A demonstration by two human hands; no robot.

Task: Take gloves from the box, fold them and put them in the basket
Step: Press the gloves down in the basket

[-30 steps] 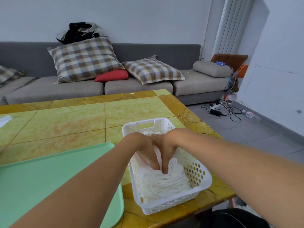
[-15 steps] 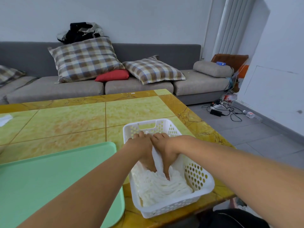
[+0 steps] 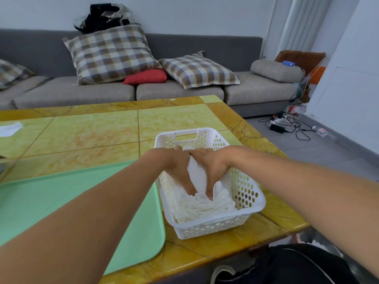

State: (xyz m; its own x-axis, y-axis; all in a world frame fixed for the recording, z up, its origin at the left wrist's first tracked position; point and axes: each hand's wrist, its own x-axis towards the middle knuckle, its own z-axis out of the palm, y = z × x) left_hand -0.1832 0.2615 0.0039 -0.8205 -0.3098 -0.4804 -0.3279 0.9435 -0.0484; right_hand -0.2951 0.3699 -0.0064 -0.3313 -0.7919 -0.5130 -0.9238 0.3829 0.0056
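Two hands reach into the basket [image 3: 249, 193] together, knuckles nearly touching over its middle. The left hand [image 3: 179, 170] and the right hand [image 3: 213, 171] each point their fingers down and press a folded white glove [image 3: 198, 175] between them, thumbs meeting at its top edge; the fingertips sink into the pile of gloves [image 3: 203, 208] already lying in the basket. Both hands grasp that one glove, which stands on edge between them against the pile. The basket is white, perforated, with a handle slot in its far wall, and it sits on the yellow surface [image 3: 92, 134] near the right corner. Just beside it on the left lies a green tray [image 3: 51, 201]. A white scrap [image 3: 10, 128] lies at the far left of the surface. Beyond stands a grey sofa [image 3: 174, 91] with checked cushions.
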